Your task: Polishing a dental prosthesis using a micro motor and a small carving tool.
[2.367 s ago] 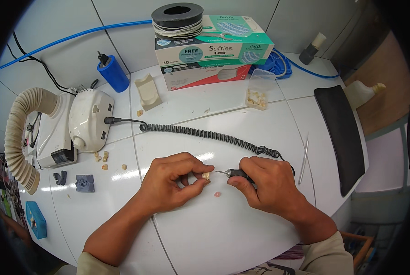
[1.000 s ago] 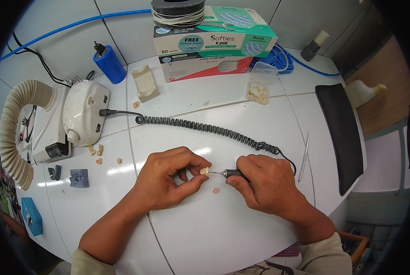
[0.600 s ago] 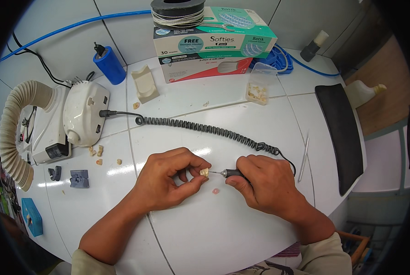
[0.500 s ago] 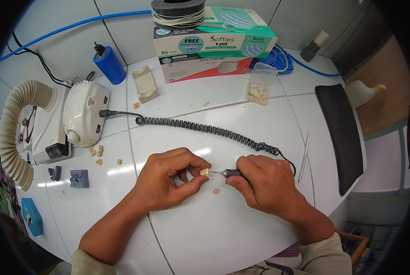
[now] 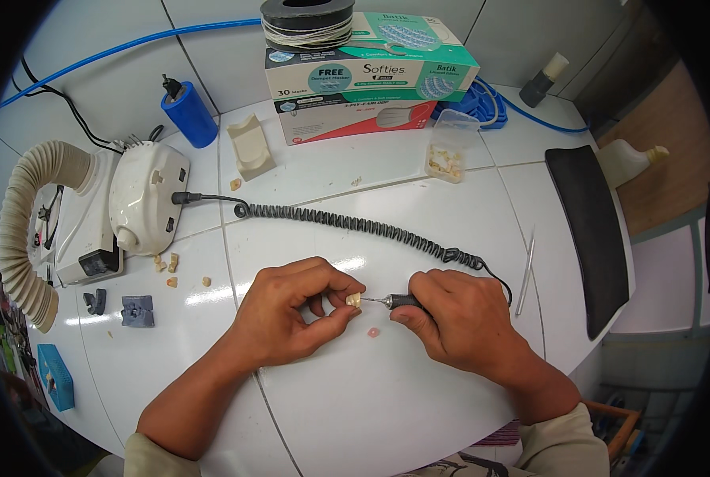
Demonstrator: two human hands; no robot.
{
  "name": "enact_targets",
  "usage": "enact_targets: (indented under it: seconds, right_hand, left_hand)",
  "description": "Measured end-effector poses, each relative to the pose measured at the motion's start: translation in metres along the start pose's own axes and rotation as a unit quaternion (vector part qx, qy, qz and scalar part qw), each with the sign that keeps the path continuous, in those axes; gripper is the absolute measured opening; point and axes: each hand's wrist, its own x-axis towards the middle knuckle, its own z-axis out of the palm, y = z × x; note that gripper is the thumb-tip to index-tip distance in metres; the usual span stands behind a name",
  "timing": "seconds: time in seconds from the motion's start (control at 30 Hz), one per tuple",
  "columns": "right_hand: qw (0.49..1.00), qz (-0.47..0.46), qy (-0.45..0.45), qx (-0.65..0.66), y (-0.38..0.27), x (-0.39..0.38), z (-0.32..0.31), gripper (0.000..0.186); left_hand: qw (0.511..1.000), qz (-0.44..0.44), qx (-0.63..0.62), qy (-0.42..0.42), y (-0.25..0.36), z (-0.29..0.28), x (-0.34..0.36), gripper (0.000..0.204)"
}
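Observation:
My left hand (image 5: 299,314) pinches a small cream tooth-shaped piece (image 5: 354,300) between thumb and index finger. My right hand (image 5: 458,322) is wrapped round a dark rotary handpiece (image 5: 402,300), whose thin metal bit meets the right side of the piece. Just below them a small pink bit (image 5: 373,331) lies on the white tiled worktop (image 5: 418,397). A black coiled cord (image 5: 347,226) runs above my hands between the handpiece and a white control unit (image 5: 144,199).
Left: corrugated hose (image 5: 21,222), cream fragments (image 5: 173,261), grey moulds (image 5: 138,312), blue tray (image 5: 55,375). Back: blue cylinder (image 5: 189,114), cream block (image 5: 248,147), stacked boxes (image 5: 371,75) topped by a spool (image 5: 307,24), clear container (image 5: 444,163). Right: thin metal tool (image 5: 527,272), black pad (image 5: 589,238).
Since the earliest frame the view has shifted slightly, and the piece in my left hand looks a little turned. In the latest frames my hands are almost still, the bit staying at the piece.

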Motion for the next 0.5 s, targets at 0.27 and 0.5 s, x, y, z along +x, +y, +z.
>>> enact_targets:
  seconds: [0.27, 0.5]
  right_hand:
    - [1.0, -0.003, 0.001, 0.001, 0.0008, -0.0003, 0.0006, 0.044]
    - [1.0, -0.003, 0.003, -0.001, 0.0008, -0.0004, 0.0005, 0.044]
  left_hand:
    - [1.0, -0.003, -0.003, -0.001, -0.0004, 0.0003, -0.0005, 0.022]
    - [1.0, -0.001, -0.005, -0.001, 0.0, -0.0003, -0.0006, 0.024]
